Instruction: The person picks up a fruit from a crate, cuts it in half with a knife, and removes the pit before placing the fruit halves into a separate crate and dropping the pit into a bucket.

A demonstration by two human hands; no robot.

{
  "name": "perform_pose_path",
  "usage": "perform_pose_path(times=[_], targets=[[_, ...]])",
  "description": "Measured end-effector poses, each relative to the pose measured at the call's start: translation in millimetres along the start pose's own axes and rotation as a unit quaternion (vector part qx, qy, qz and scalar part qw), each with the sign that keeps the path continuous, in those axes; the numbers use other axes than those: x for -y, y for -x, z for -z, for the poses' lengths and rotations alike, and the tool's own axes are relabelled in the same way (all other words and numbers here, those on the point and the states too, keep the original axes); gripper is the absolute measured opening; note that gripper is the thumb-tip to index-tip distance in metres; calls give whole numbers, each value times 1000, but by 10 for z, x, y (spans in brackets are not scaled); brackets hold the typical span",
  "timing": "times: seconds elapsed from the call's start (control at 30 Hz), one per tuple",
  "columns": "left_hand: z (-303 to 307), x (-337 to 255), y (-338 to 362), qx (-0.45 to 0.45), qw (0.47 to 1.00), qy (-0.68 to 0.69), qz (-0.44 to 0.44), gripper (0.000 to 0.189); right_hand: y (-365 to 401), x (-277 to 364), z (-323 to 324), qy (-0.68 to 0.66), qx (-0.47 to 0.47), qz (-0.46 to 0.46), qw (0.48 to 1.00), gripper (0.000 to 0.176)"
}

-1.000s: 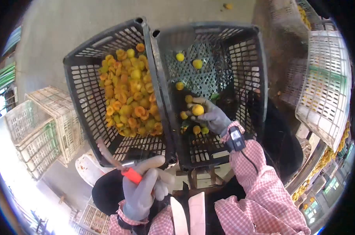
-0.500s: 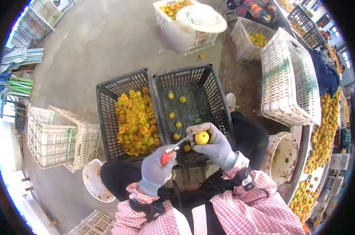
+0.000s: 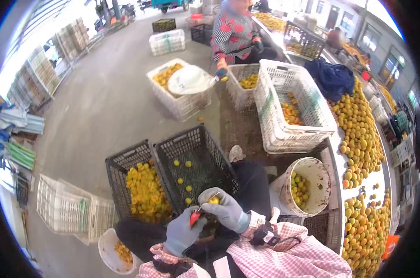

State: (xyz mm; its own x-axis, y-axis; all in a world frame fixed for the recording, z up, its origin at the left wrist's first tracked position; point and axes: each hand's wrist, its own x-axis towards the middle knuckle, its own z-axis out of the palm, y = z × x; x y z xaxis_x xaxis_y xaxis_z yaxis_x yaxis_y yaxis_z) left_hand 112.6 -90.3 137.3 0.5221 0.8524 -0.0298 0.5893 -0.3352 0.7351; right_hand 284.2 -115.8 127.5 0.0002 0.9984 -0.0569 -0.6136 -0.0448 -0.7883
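Note:
My left hand (image 3: 180, 236), in a grey glove, is wrapped around the red handle of a small knife-like tool (image 3: 194, 218). Its thin metal end points up toward the fruit; the exact tip shape is too small to tell. A yellow apricot-like fruit (image 3: 214, 200) is pinched in my gloved right hand (image 3: 227, 212), partly covered by the fingers. Both hands are close together above the near edge of a black crate (image 3: 198, 139) with several whole fruits on its bottom. Beside it on the left, another black crate (image 3: 119, 164) holds many cut fruit pieces (image 3: 147, 190).
A white bucket (image 3: 318, 169) with fruit stands right, beside a table heaped with fruit (image 3: 360, 134). Stacked white crates (image 3: 270, 116) rise ahead. A white basin (image 3: 190, 79) rests on a fruit crate. A co-worker (image 3: 235, 34) sits beyond. Another bucket (image 3: 109, 252) is at lower left.
The view has tilted up and swung right, so the co-worker and more of the table show. My hands have come closer together, with the tool's metal end nearer the fruit.

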Motion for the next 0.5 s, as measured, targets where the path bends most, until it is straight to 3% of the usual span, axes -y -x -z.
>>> perform_pose_path(times=[0.07,0.13,0.2,0.3,0.43,0.5], targets=[[-62,16,58,39,999,21,-11,37,29,61,19,21,8,20,1000,15],[-117,30,78,132,948,265,113,35,58,96,21,57,12,-48,997,18],[-111,5,99,134,940,294,106,30,91,92,55,86,22,-13,996,21],[23,-100,137,130,886,403,190,28,194,167,162,190,-32,-101,976,30],[4,-77,200,102,928,331,136,31,304,190,320,110,16,-121,986,36],[-22,-115,206,63,987,145,14,33,370,297,285,96,28,-86,991,39]])
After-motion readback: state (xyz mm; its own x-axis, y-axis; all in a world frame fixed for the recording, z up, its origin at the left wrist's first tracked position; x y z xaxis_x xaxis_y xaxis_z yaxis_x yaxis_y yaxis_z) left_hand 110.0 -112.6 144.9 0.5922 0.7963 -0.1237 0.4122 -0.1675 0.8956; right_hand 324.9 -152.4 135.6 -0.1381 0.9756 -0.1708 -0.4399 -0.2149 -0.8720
